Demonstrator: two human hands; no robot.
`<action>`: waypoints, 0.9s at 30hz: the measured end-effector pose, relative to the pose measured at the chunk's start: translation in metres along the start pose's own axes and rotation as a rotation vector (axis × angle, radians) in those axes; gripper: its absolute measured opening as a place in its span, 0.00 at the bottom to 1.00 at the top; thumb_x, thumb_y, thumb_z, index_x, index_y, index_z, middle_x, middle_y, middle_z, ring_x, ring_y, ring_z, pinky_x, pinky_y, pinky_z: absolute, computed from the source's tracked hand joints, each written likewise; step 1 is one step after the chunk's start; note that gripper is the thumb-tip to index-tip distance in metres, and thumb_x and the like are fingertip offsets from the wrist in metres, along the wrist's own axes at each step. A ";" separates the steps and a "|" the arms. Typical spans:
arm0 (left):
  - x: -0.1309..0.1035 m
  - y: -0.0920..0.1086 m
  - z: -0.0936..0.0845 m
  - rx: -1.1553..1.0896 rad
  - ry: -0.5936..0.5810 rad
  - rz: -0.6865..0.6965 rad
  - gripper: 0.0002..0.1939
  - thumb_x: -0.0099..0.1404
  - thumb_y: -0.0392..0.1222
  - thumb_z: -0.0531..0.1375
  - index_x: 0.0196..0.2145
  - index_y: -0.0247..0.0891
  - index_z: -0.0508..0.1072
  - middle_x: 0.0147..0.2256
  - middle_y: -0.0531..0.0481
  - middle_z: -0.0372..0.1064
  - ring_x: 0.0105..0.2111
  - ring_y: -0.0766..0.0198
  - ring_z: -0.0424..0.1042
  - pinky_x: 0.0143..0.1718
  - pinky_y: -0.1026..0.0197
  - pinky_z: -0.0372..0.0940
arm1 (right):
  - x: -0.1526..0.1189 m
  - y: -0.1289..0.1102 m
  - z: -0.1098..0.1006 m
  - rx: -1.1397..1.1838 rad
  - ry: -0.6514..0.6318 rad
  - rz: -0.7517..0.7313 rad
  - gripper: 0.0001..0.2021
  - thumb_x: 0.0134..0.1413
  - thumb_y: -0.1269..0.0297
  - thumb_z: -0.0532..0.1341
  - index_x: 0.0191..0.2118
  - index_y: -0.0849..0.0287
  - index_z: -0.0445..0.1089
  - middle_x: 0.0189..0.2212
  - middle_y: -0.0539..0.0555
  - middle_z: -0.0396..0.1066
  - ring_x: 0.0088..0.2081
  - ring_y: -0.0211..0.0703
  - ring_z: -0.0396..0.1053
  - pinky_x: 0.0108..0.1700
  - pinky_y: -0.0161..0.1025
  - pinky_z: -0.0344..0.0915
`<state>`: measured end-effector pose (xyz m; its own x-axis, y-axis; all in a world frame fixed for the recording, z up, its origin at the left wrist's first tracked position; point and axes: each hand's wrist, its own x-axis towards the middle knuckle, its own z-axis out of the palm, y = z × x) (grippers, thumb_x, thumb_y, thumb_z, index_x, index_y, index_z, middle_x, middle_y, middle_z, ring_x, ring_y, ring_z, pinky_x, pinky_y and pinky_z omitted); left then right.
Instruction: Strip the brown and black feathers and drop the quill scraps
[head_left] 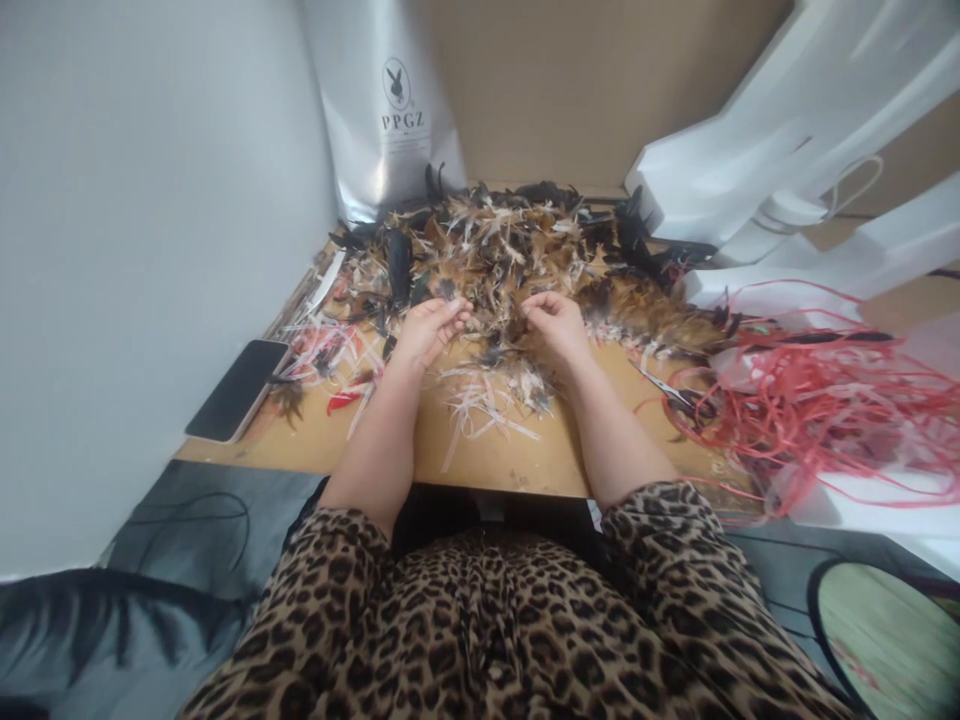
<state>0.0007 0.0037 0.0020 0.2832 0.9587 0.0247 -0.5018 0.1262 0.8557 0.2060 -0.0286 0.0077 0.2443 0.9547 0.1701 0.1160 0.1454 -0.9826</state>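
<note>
A broad heap of brown, black and whitish feathers covers the back of the wooden table. At its front edge my left hand is closed in a pinch, with a small dark feather showing at the fingertips. My right hand also pinches, thumb against forefinger, in front of brown feathers; what lies between these fingers is too small to make out. The hands are a short way apart. Between and below them lie thin white strips and loose feather bits.
A phone lies at the table's left edge, by pink and white scraps. Scissors rest at the right, beside a tangle of red ribbon. A silver bag stands behind; a white cylindrical object is back right.
</note>
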 end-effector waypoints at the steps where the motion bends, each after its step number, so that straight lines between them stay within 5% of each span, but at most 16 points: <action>1: -0.001 0.001 0.000 0.011 0.001 0.004 0.06 0.53 0.35 0.66 0.25 0.30 0.73 0.30 0.46 0.75 0.26 0.74 0.72 0.27 0.74 0.66 | 0.000 0.000 0.000 -0.015 0.019 -0.028 0.05 0.39 0.66 0.61 0.27 0.61 0.69 0.20 0.46 0.66 0.22 0.32 0.60 0.28 0.32 0.58; 11: -0.006 0.003 0.011 0.078 -0.001 -0.011 0.07 0.52 0.36 0.67 0.26 0.29 0.73 0.30 0.46 0.75 0.25 0.74 0.71 0.27 0.73 0.65 | -0.019 -0.016 0.016 -0.244 -0.229 -0.163 0.12 0.42 0.59 0.65 0.33 0.61 0.73 0.23 0.49 0.69 0.24 0.34 0.61 0.30 0.34 0.59; 15: -0.008 0.004 0.015 0.085 0.027 -0.053 0.07 0.53 0.35 0.66 0.25 0.30 0.72 0.31 0.45 0.75 0.26 0.74 0.72 0.29 0.72 0.66 | -0.019 -0.011 0.019 -0.361 -0.234 -0.208 0.07 0.40 0.62 0.66 0.27 0.60 0.74 0.22 0.49 0.69 0.25 0.34 0.62 0.31 0.34 0.58; 21: -0.007 -0.003 0.014 0.050 0.056 -0.097 0.07 0.54 0.36 0.65 0.27 0.31 0.71 0.38 0.43 0.76 0.30 0.71 0.75 0.29 0.71 0.65 | -0.017 -0.016 0.020 0.257 -0.220 0.191 0.15 0.36 0.55 0.69 0.24 0.60 0.68 0.18 0.47 0.67 0.17 0.28 0.55 0.19 0.30 0.50; 27: -0.009 -0.011 0.017 0.119 -0.072 -0.235 0.08 0.54 0.37 0.65 0.31 0.29 0.74 0.35 0.41 0.76 0.28 0.69 0.75 0.26 0.71 0.65 | -0.015 -0.017 0.021 0.440 -0.163 0.242 0.19 0.31 0.55 0.72 0.23 0.61 0.65 0.18 0.46 0.68 0.16 0.26 0.55 0.16 0.27 0.49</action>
<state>0.0174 -0.0108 0.0016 0.4405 0.8853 -0.1487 -0.3169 0.3083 0.8969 0.1797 -0.0403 0.0206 0.0571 0.9974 -0.0449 -0.3488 -0.0223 -0.9369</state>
